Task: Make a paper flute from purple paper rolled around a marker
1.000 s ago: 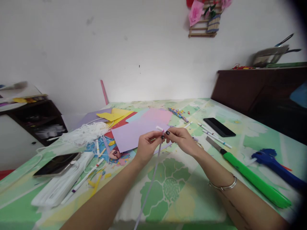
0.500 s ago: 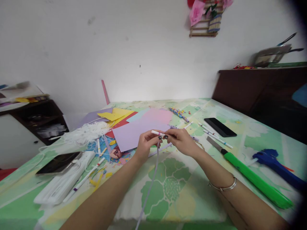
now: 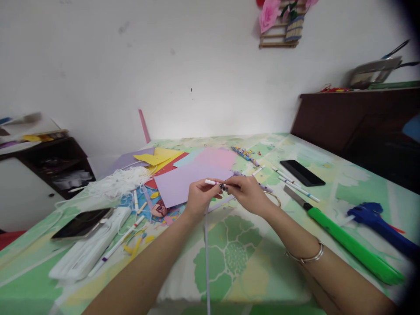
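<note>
Near the middle of the table, my left hand point(image 3: 199, 199) and my right hand point(image 3: 251, 194) meet fingertip to fingertip around a thin white stick point(image 3: 211, 182) with a purple band. Its white end sticks out past my left fingers; the rest is hidden by my fingers. A narrow lilac paper strip point(image 3: 207, 262) hangs down from beneath my left hand toward the table's front edge. Where its upper end meets the stick cannot be made out. Behind my hands lies a lilac paper sheet point(image 3: 177, 186).
White string point(image 3: 120, 183), a phone point(image 3: 82, 223) and a white power strip point(image 3: 88, 245) lie left. To the right are a black phone point(image 3: 302, 173), a green cutter point(image 3: 354, 247) with its blade out and a blue glue gun point(image 3: 382, 223). White sticks lie near the black phone.
The lilac strip has swung from a slant to hanging nearly straight down. Both hands stay together at the stick, with the fingers slightly shifted.
</note>
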Available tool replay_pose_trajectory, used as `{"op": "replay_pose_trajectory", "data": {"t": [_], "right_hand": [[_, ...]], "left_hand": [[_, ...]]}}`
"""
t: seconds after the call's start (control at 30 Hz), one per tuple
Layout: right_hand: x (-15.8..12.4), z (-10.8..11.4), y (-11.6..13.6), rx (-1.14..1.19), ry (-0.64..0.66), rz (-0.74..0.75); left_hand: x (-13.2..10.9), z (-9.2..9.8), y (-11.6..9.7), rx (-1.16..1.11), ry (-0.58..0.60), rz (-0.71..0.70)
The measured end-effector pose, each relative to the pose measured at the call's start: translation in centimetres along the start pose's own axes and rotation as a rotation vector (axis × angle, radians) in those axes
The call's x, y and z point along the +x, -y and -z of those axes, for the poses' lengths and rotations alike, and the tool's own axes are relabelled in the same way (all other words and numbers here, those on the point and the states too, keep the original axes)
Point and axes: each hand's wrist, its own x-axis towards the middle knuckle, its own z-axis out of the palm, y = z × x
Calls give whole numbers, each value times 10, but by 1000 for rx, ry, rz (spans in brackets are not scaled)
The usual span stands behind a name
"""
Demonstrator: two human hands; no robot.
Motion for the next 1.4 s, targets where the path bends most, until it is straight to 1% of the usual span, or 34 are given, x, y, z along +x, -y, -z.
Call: {"op": "replay_pose_trajectory", "data": {"t": [0.17,0.27,0.33,0.43,0.67,0.83,1.1,1.4], "right_hand": [[0,4,-4,154,47,-47],[1,4,-7,255,63,-66],[2,5,-7,276,61,-89],[2,6,-6,275,61,-109],[1,6,-2,265,58,-116],[1,5,-3,253,33,-136],[2,0,-3,262,2,-173],[2,1,1,208,-43,-167]], "left_hand": [[1,3,-1,84,45,-85],[2,4,-3,93,97,-137],[2,3,-4,90,133,-169],[2,3,-5,90,152,-193],[2,4,-2,80,118,-182],[4,5,0,100,120,-184],[4,4,2,153,19,-209],[3,3,4,175,33,-191]]}}
